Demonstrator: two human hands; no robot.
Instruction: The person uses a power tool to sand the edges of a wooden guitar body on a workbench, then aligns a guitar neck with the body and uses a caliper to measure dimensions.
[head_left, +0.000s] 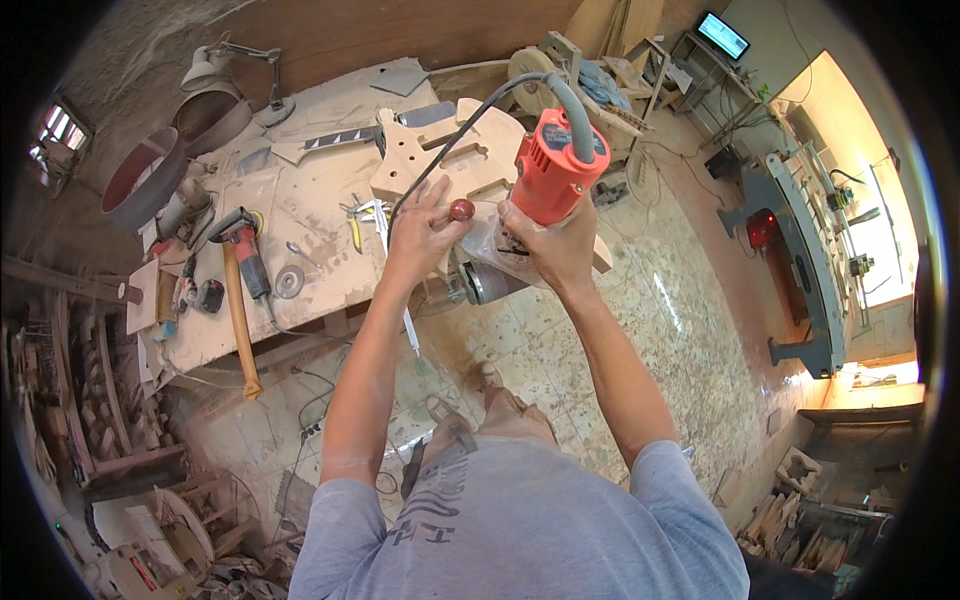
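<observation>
A red router [562, 165] stands upright over a pale wooden guitar body [488, 125] at the table's right end. My right hand [560, 245] is closed round the lower part of its red housing. My left hand [425, 225] is at the router's dark red ball knob [461, 209], thumb and index finger on either side of it, the other fingers stretched over the wood. Beneath the hands the router's base is partly hidden. A black cord loops from the router's top down past my left hand. Routed cavities show in the guitar body.
On the dusty table [330, 215] lie a guitar neck [325, 143], a caliper [374, 215], yellow-handled pliers [355, 232], an angle grinder [245, 250] and a cordless drill [190, 285]. A desk lamp [200, 70] stands behind. A grey machine [800, 260] is at right, with wood scraps below.
</observation>
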